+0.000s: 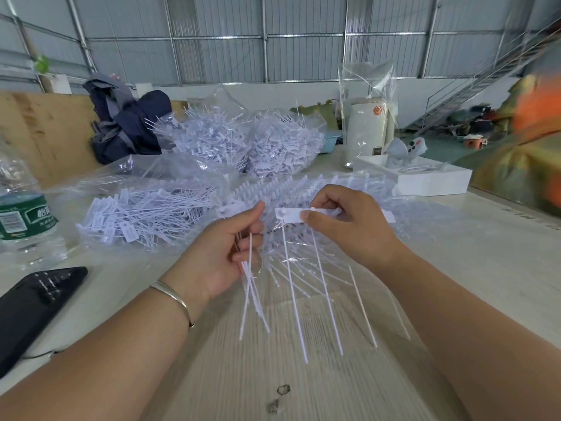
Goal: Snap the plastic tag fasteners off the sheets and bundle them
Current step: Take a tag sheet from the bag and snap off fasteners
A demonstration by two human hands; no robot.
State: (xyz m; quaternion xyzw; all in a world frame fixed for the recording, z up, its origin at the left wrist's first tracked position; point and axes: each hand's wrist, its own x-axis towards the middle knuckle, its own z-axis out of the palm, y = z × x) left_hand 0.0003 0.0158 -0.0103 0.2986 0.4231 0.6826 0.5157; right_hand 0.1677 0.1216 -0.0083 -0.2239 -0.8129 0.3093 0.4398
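Both hands are raised over the middle of the table [303, 375], a little apart. The left hand [224, 256] has its fingers curled around a small bundle of fasteners [252, 296]. The flat heads of these fasteners sit at the fingertips, and the thin white tails run down through the palm and fan out toward the near edge of the table.

The right hand [349, 226] pinches a short white strip of fasteners [291, 215] between thumb and forefinger. The strip lies crosswise, its long axis running left to right, and its left end reaches toward the left hand without touching it. Several long tails hang from the strip and point down and slightly right, toward the near edge.

Under and behind both hands lies clear plastic wrap holding more sheets of fasteners [303, 186] in rows. Just left of the hands, an open bag of loose fasteners [142, 220] lies with its tails pointing mostly right. Two fuller bags [252, 141] stand farther back.

At the left edge of the table stands a water bottle [21, 220], and a black phone [33, 305] lies nearer to the person. Toward the far right corner sits a white box [431, 180].
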